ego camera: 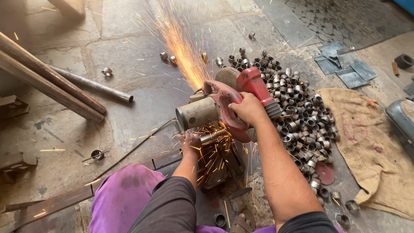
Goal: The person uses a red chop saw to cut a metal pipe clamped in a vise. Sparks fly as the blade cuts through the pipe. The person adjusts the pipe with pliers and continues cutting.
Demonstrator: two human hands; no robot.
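— What's closest to the camera?

— A knee in purple cloth (123, 196) at 7 o'clock, and a dark sleeve (170, 207) beside it. A sandal (242, 223) shows at 6 o'clock.

— And the hands?

— The right hand (247, 108), near the middle, is closed around the handle of a red chop saw (228, 101). The left hand (189, 142) sits just below the saw's grey motor, at about 7 o'clock from it, wrapped on a short pipe (213, 137) under the blade; sparks partly hide the fingers, so I can't tell how tight the grip is.

— Where do the sparks go?

— A bright stream of sparks (183, 47) shoots from the saw toward 11 o'clock, and smaller ones scatter around the pipe.

— What lies around it?

— A big heap of cut metal rings (297, 108) on the floor at 3 o'clock from the saw, touching a brown sack (371, 142) farther right. Two long rusty pipes (51, 84) slant in from 10 o'clock, with a thinner grey tube (97, 85) beside them. A flat steel bar (56, 203) runs along the floor at 8 o'clock. Grey metal sheets (345, 64) lie at 2 o'clock, and a worn red disc (324, 172) rests at the heap's lower edge.
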